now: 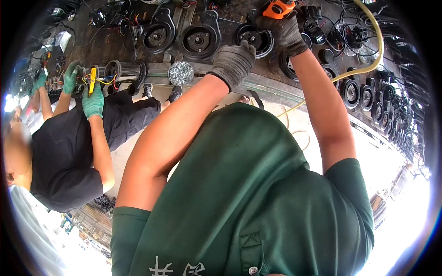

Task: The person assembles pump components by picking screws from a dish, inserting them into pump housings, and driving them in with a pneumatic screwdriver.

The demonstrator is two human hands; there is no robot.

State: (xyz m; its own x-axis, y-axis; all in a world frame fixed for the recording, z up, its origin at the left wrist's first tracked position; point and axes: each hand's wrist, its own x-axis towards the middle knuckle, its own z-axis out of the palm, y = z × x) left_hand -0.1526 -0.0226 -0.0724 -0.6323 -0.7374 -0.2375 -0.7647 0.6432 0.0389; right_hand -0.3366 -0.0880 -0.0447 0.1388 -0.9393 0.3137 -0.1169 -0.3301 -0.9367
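Observation:
My left hand [235,60], in a dark grey knit glove, is closed at the near left rim of a round black housing [260,42] with a metal centre. Its thumb shows at the rim, while the other fingers are partly hidden. Above and to the right, my right hand [286,36], in a matching glove, is wrapped round an orange and black power tool [279,8]. The upper picture edge cuts that tool off, and its working end cannot be seen. More black housings, one [197,41] with a curved arm, lie to the left of my hands.
At left, a co-worker's green-gloved hand [93,102] holds a yellow tool [93,79] beside wired housings. A crumpled silver round object [181,73] sits at the bench's metal edge [271,87]. A yellow hose [379,43] loops at right, near several housings [351,93] and black cables.

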